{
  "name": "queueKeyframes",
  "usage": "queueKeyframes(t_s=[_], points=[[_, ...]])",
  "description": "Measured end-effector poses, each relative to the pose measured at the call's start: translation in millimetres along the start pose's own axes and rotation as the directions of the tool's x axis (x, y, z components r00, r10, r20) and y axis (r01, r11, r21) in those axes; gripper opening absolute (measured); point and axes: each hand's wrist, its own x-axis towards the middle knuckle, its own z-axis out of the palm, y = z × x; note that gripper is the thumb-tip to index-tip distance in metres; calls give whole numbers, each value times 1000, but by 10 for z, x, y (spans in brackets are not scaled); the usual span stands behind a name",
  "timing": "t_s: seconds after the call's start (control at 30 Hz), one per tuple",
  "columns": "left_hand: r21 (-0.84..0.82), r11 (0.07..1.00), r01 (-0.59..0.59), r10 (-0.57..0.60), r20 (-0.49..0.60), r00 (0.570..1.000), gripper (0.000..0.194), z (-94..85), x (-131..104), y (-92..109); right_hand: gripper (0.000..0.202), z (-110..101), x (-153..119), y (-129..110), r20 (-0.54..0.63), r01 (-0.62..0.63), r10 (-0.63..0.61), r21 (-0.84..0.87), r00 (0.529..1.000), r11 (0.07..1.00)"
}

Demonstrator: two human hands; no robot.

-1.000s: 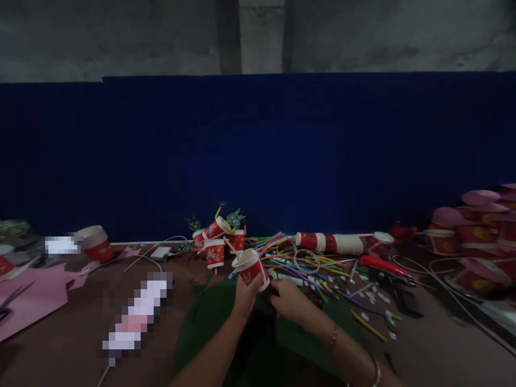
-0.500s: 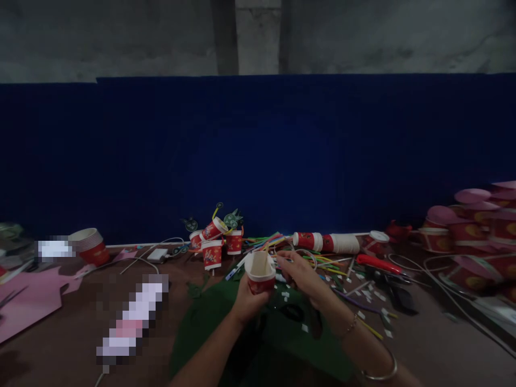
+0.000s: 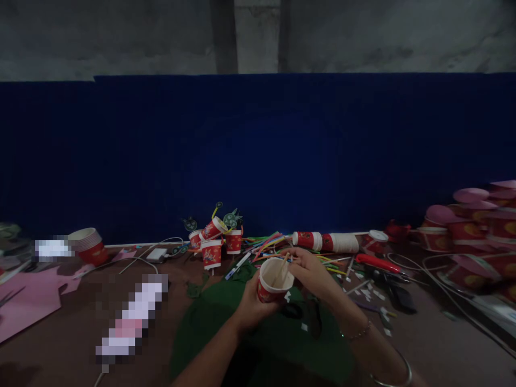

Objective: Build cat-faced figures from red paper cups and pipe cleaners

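My left hand (image 3: pixel 252 303) is wrapped round a red paper cup (image 3: pixel 266 290) with a white rim, held above dark green material. The cup's mouth tilts up toward me and shows a pale inside. A thin wooden stick (image 3: pixel 280 272) stands at a slant inside it, its top end above the rim. My right hand (image 3: pixel 308 271) is at the cup's right side, its fingers pinched together at the stick's upper end; the exact contact is small and partly hidden.
Behind the cup lie colourful pipe cleaners (image 3: pixel 266 244) and decorated red cups (image 3: pixel 212 253). Stacked paper cups (image 3: pixel 341 243) lie to the right, near a red-handled tool (image 3: pixel 381 263). Pink-topped cups (image 3: pixel 467 231) crowd the far right. Pink paper (image 3: pixel 32 295) is at left.
The cup has moved slightly right and tilted, so more of its inside shows. My right hand has come from beside the rim to the stick's top.
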Motion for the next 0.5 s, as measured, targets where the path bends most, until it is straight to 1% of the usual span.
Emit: queueKeyframes(t_s=[0.07,0.13,0.2,0.23,0.27,0.3,0.33,0.37,0.4,0.43,0.5], points=[[-38,999,22,-23,-16,1000,62,-23,18,-28,26,-23,1,-29,-6,-5,5,40,1000,999],[-111,993,47,-55,-66,996,58,-63,55,-80,24,-30,34,-6,-23,-17,20,99,1000,995],[-208,976,65,-103,-176,979,53,-114,107,-139,28,-11,82,73,-57,-33,40,112,998,993],[-244,967,69,-122,-211,970,51,-139,136,-163,30,13,105,129,-62,-42,47,83,997,996],[-273,961,54,-126,-255,959,50,-162,162,-178,28,48,122,193,-37,-53,54,28,998,998],[-294,955,37,-123,-280,952,51,-179,184,-185,24,95,132,261,23,-68,69,-46,997,997],[-314,949,28,-127,-299,946,52,-189,199,-183,19,153,133,328,129,-71,87,-126,988,990],[-336,942,24,-137,-316,939,54,-192,205,-174,15,221,127,390,234,-65,103,-165,967,984],[-355,934,31,-153,-321,935,55,-189,204,-161,14,293,115,444,310,-71,118,-160,943,985],[-371,928,42,-172,-324,930,55,-182,195,-148,19,367,100,488,334,-60,104,-140,937,988],[-358,932,48,-177,-337,925,55,-161,171,-135,18,493,71,545,320,-60,97,-124,942,990]])
